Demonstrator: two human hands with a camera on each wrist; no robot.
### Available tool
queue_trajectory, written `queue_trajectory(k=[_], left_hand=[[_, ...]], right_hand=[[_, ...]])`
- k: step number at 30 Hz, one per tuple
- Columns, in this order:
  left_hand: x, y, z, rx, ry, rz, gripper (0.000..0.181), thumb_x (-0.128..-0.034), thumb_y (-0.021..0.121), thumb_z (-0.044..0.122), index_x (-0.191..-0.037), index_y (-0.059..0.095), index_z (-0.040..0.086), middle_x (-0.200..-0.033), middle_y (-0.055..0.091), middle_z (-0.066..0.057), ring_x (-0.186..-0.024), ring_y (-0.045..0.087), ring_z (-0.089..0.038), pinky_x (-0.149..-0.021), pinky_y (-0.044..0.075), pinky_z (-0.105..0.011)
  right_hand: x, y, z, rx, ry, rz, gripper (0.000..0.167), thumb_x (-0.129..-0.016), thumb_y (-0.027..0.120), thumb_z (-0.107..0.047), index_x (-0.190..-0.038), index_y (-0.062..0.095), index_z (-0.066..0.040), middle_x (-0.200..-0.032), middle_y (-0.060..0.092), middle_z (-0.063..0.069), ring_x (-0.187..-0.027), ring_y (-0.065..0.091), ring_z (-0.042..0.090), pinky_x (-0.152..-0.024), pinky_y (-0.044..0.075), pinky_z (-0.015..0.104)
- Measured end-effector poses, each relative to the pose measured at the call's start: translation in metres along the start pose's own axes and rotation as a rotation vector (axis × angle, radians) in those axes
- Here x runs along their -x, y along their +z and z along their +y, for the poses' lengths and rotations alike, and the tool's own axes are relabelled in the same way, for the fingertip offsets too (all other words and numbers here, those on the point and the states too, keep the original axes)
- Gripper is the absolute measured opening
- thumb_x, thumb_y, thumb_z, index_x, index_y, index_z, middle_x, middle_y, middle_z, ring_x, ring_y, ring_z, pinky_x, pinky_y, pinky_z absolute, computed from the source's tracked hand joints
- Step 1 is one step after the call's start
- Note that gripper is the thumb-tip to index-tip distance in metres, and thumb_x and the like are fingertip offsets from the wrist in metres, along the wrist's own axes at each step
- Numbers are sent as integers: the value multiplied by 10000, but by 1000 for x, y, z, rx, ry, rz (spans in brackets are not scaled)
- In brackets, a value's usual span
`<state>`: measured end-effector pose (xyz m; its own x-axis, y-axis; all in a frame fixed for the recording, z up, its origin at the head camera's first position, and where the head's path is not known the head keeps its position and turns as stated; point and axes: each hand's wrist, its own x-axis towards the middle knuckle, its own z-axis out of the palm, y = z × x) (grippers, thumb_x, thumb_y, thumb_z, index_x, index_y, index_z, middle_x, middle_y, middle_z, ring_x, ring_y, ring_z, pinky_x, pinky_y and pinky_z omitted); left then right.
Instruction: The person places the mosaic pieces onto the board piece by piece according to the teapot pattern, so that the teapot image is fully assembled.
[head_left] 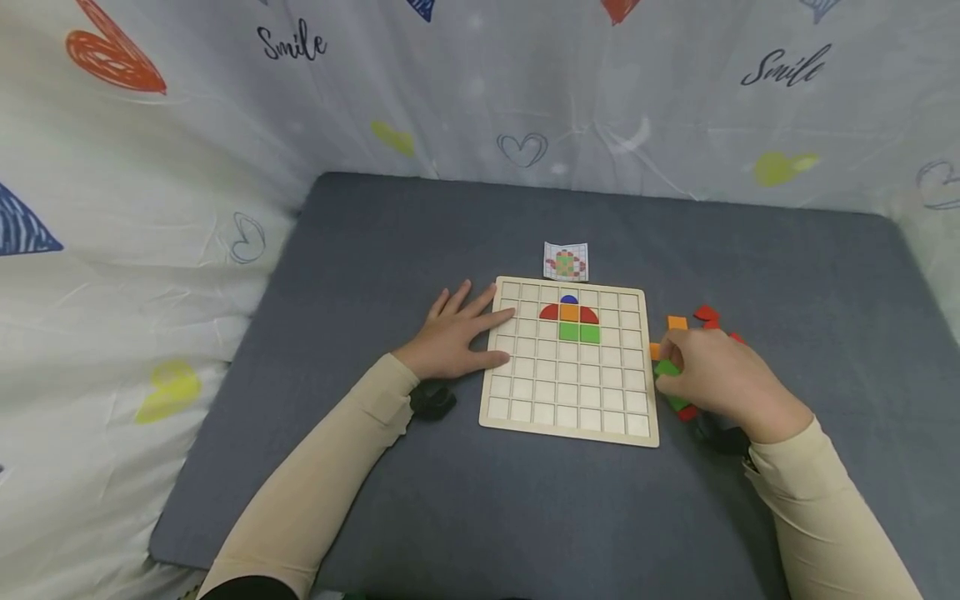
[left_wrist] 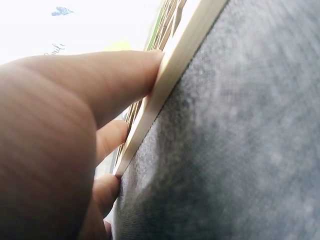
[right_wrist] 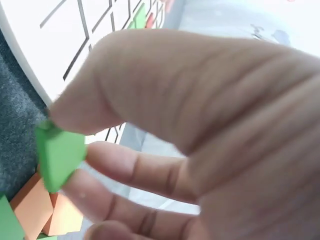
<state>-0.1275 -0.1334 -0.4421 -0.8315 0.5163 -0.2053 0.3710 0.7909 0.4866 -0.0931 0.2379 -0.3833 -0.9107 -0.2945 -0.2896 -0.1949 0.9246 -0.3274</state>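
A square wooden grid board point(head_left: 525, 428) lies on the table. Near its top sit a blue half-round piece point(head_left: 569, 299), an orange square point(head_left: 569, 312) between two red curved pieces point(head_left: 589, 317), and two green squares point(head_left: 580, 332) below. My left hand point(head_left: 457, 337) rests with spread fingers on the board's left edge; in the left wrist view its thumb point(left_wrist: 125, 75) touches the wooden rim. Beside the board's right edge, my right hand point(head_left: 720, 375) pinches a green tile point(right_wrist: 60, 155) between thumb and fingers, above the loose pieces.
Loose orange point(head_left: 677, 322), red point(head_left: 706, 313) and green pieces lie right of the board, partly hidden by my right hand. A small printed pattern card point(head_left: 566, 262) lies behind the board. The grey table point(head_left: 375, 250) meets a printed curtain point(head_left: 465, 100) at the back.
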Motion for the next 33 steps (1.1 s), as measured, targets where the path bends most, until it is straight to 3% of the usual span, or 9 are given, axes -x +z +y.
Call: queue_trajectory(k=[4,9,12,23,33], left_hand=[[1,-1,0,4,8,-3,762,-999,626,608,-1656,347,341,-1774,46,12,-1627,-135,-298,-1281,-135,-554],[0,-2,1,-3,11,-5,755,-1004,620,607,-1655,350,336,-1774,46,10,-1628,-131,-299,-1282,-136,-548],[1,-1,1,-4,5,-8,755,-1004,619,610,-1655,351,336,-1773,48,8,-1628,-132,-297,-1283,-133,-548],[1,0,0,-6,-2,-3,758,-1000,617,619,-1655,350,344,-1774,48,7,-1628,-133,-297,-1285,-130,-545],[1,-1,1,-13,-9,-7,751,-1004,609,622,-1654,351,347,-1774,44,12,-1628,-127,-302,-1286,-125,-552]], right_hand=[[-2,-1,-5,-1,-46,48,88,-788,719,-114,-851,659,-101,-707,484,0,-615,447,156,-519,320,305],[-9,-1,-17,-8,-76,83,211,-798,716,-127,-995,735,-54,-853,623,27,-694,524,169,-541,423,304],[-15,-2,-24,-14,-84,82,284,-811,719,-144,-1075,751,-45,-941,679,55,-707,557,178,-560,464,315],[-44,-1,-55,-7,-150,75,300,-813,752,-179,-1092,763,-69,-991,716,63,-803,601,212,-579,489,337],[-68,5,-77,-38,-228,63,311,-823,769,-139,-1124,748,-67,-1006,713,71,-856,625,222,-747,553,415]])
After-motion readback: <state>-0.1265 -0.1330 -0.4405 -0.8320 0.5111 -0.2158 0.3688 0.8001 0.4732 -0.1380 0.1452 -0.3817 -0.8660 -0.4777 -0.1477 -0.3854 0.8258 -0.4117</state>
